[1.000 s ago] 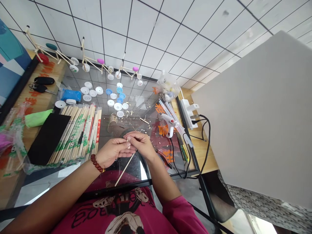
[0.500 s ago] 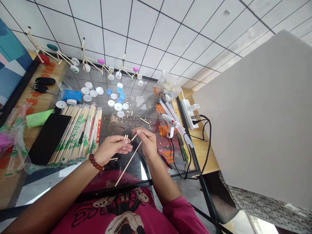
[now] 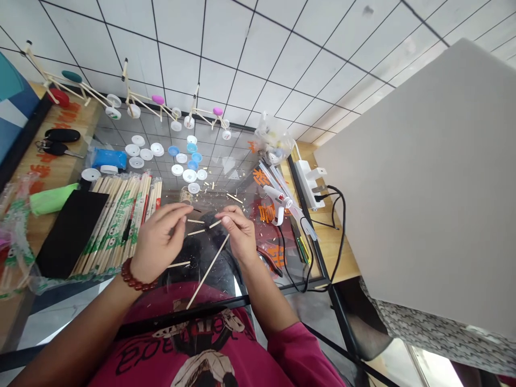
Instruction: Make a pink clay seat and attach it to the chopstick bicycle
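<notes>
My left hand [image 3: 161,239], with a beaded bracelet on the wrist, reaches over the glass tabletop with fingers stretched and thumb apart. At its fingertips is a thin dark sliver [image 3: 196,210]; whether it is touched or held is unclear. Just right of that hand lie two short wooden stick pieces, an upper piece [image 3: 195,221] and a lower piece [image 3: 196,233]. My right hand [image 3: 241,234] pinches a short piece of wooden stick [image 3: 215,224] between thumb and fingers. A long thin stick [image 3: 207,271] slants from below this hand toward the table's front edge.
Packaged chopsticks [image 3: 116,226] and black sheet [image 3: 72,234] lie left. White and blue bottle caps [image 3: 190,176] spread behind. Stick models [image 3: 205,115] stand along the wall. Glue gun [image 3: 278,203], pliers [image 3: 269,260], power strip [image 3: 309,185] and cables are right.
My left hand has moved left and opened away from the short sticks it held, which now lie on the table. My right hand still pinches its piece. The view has shifted slightly.
</notes>
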Action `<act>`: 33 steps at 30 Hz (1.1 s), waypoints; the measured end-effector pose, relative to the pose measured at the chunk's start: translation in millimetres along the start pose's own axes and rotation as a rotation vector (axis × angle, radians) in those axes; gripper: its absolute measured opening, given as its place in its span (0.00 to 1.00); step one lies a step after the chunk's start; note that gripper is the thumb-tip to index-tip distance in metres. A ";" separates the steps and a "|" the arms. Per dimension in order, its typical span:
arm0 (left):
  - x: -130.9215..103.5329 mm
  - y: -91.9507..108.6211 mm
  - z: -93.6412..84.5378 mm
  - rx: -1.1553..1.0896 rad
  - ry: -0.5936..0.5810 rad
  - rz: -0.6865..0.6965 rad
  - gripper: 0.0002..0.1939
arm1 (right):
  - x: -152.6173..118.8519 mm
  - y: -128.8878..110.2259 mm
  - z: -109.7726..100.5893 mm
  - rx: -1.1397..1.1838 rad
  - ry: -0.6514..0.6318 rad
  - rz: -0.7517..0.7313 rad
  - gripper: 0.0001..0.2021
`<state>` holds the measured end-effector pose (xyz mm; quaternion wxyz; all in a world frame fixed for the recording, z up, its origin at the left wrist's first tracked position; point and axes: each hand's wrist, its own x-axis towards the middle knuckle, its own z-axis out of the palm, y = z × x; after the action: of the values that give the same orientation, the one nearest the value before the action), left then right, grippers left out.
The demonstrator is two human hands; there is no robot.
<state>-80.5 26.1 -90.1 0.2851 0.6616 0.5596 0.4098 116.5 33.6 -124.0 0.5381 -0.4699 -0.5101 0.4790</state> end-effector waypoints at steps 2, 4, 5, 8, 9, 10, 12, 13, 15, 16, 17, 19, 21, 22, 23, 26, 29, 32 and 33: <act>1.9 5.2 -4.3 -0.180 -0.011 -0.171 0.11 | -2.0 -1.7 1.4 0.010 -0.051 -0.030 0.09; 1.7 7.7 -1.1 -0.367 -0.125 -0.337 0.12 | -3.6 -1.2 4.5 0.009 -0.097 -0.033 0.09; 0.8 8.1 2.8 -0.452 -0.191 -0.400 0.13 | -4.0 -0.3 6.8 0.005 -0.115 -0.027 0.10; -3.5 6.8 16.6 -0.587 -0.288 -0.495 0.15 | -3.6 1.0 13.6 -0.028 -0.143 -0.008 0.12; -4.8 5.9 20.0 -0.606 -0.282 -0.514 0.15 | -3.2 -0.2 14.3 -0.053 -0.151 -0.011 0.12; -5.6 5.1 22.3 -0.631 -0.265 -0.537 0.15 | -3.3 -2.9 13.3 -0.095 -0.156 -0.021 0.12; -5.8 3.5 23.5 -0.723 -0.233 -0.611 0.16 | -6.2 -12.0 4.3 -0.234 -0.146 -0.057 0.12; -5.2 3.0 22.8 -0.782 -0.220 -0.661 0.17 | -9.7 -17.7 -4.2 -0.329 -0.128 -0.079 0.13; -3.3 2.3 20.3 -0.879 -0.217 -0.757 0.19 | -21.5 -27.9 -27.5 -0.563 -0.058 -0.120 0.17; -2.3 2.2 19.2 -0.909 -0.224 -0.791 0.20 | -29.5 -31.2 -41.0 -0.681 -0.034 -0.123 0.16; -1.5 2.1 18.3 -0.931 -0.232 -0.812 0.19 | -38.3 -32.6 -54.4 -0.788 -0.020 -0.107 0.16; -0.9 1.8 18.0 -0.970 -0.243 -0.830 0.18 | -56.4 -30.2 -77.8 -0.973 -0.048 -0.050 0.18; -1.7 1.2 19.2 -1.004 -0.254 -0.836 0.16 | -71.6 -23.4 -92.9 -1.107 -0.076 0.007 0.19; -2.4 0.8 19.9 -1.018 -0.257 -0.838 0.16 | -77.3 -19.9 -97.2 -1.144 -0.088 0.019 0.19; -3.1 0.4 20.6 -1.028 -0.260 -0.839 0.16 | -81.7 -17.2 -99.6 -1.165 -0.100 0.024 0.19; -4.3 0.1 20.6 -1.050 -0.274 -0.846 0.16 | -89.2 -15.6 -101.5 -1.174 -0.103 0.026 0.20; -3.2 1.5 17.5 -1.093 -0.297 -0.872 0.13 | -94.3 -20.8 -102.5 -1.187 -0.089 0.075 0.18; -2.0 3.5 14.8 -1.191 -0.338 -0.876 0.10 | -97.9 -25.3 -103.7 -1.232 -0.138 0.088 0.05; -2.1 4.0 14.8 -1.217 -0.349 -0.877 0.09 | -98.3 -26.5 -104.0 -1.239 -0.145 0.082 0.01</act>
<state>-65.8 24.4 -94.7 0.8193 0.1609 0.3933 0.3848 219.3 -68.6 -111.4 0.1106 -0.6803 -0.7098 0.1451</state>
